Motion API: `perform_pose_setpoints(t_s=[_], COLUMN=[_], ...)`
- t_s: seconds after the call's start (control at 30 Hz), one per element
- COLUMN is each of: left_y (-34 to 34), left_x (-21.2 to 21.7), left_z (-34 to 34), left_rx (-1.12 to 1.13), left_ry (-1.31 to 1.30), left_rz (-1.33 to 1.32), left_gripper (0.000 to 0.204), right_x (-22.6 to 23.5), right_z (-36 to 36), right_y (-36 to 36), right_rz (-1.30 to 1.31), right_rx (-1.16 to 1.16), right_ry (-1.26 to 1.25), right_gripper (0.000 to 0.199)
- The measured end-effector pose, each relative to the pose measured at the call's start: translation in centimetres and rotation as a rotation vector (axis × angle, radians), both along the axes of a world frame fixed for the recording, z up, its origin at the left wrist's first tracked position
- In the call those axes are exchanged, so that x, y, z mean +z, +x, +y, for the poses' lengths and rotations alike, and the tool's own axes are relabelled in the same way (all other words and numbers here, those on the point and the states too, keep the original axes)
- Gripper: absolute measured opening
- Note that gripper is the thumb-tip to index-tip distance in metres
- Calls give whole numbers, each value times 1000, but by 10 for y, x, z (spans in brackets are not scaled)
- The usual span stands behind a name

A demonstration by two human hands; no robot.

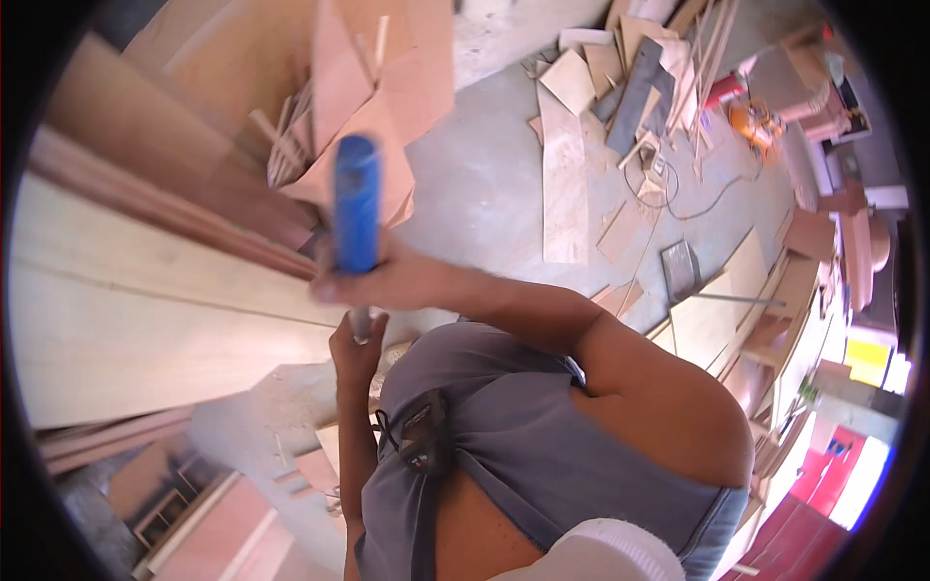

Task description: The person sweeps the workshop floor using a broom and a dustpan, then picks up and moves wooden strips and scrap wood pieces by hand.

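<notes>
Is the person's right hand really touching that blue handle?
Touching. The head view shows it: the right hand is wrapped around the lower end of the blue handle, with no gap between them, though both are a bit blurry.

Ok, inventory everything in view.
Handled tool: one, blue and grey, left of centre
Panelling: count unclear, cream, left
Wood sheets: several, tan, upper left
Thin strips: several, tan, beside the sheets
Scrap boards: many, mostly tan, upper right
Long board: one, pale, upper centre
Machine: one, orange, upper right
Unclear object: one, red, upper right
Floor: one, grey, centre
Chest pouch: one, black, on the shirt
Shirt: one, grey, lower centre
Right hand: one, gripping the blue handle
Left hand: one, at the grey end
</notes>
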State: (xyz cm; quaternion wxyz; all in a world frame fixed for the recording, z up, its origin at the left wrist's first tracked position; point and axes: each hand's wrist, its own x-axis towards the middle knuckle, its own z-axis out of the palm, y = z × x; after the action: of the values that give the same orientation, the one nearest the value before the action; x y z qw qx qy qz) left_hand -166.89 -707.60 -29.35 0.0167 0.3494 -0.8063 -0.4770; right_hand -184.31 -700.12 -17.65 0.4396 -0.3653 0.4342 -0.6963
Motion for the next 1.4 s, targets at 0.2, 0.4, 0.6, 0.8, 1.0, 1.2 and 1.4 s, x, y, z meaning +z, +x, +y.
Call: perform_pose_setpoints(t_s=[0.2,0.4,0.6,0.8,1.0,1.2,1.4], left_y=[-102,-153,-205,-293,-355,-495,-594], left_x=[-26,-75,-129,-195,-286,-271,-286], left_z=[38,26,24,26,-13,12,16], left_rx=[-417,-431,-726,-809,-978,-702,-643], left_ry=[-231,-180,-262,-69,349,372,374], left_rz=[225,-105,-340,-412,-266,-685,-555], left_gripper=[38,34,38,45,35,39,34], right_x=[9,29,15,11,-74,-125,-108], right_z=[189,351,409,442,466,494,494], right_y=[-136,-167,-154,-174,-272,-319,-327], right_rz=[-72,239,462,429,208,-64,-131], right_rx=[-707,-1262,-1593,-1848,-1978,-2113,-2279], right_ry=[-186,-297,-196,-1,720,994,916], right_gripper=[34,43,47,46,29,33,30])
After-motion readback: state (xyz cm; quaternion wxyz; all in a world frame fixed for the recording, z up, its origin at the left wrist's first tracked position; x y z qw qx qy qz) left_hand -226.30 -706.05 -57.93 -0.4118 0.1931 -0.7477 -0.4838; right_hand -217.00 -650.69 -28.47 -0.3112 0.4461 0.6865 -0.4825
